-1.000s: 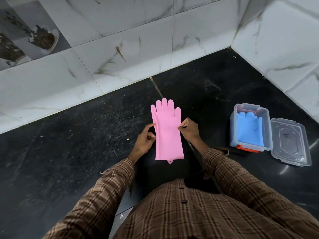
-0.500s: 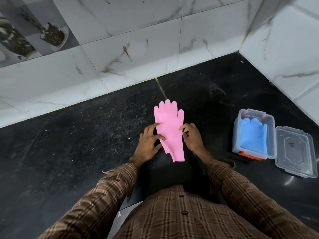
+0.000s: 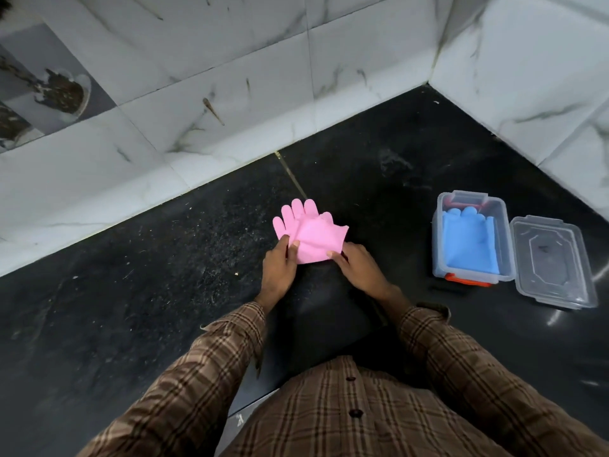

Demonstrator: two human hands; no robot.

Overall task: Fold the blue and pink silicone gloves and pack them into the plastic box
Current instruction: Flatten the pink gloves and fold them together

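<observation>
A pink silicone glove (image 3: 311, 234) lies on the black counter in front of me, its cuff end folded up over the palm so only the fingertips stick out at the far left. My left hand (image 3: 278, 268) pinches the fold's near left corner. My right hand (image 3: 357, 270) holds the near right corner with its fingertips. To the right stands the clear plastic box (image 3: 440, 255), open, with a blue glove (image 3: 469, 242) lying folded inside it.
The box's clear lid (image 3: 553, 262) lies flat just right of the box. White marble-tiled walls (image 3: 230, 94) close the counter at the back and on the right, meeting in a corner. The black counter (image 3: 131, 308) stretches to the left.
The pink glove lay flat and full length; both hands have folded its cuff end up over the palm, so it is now about half as long.
</observation>
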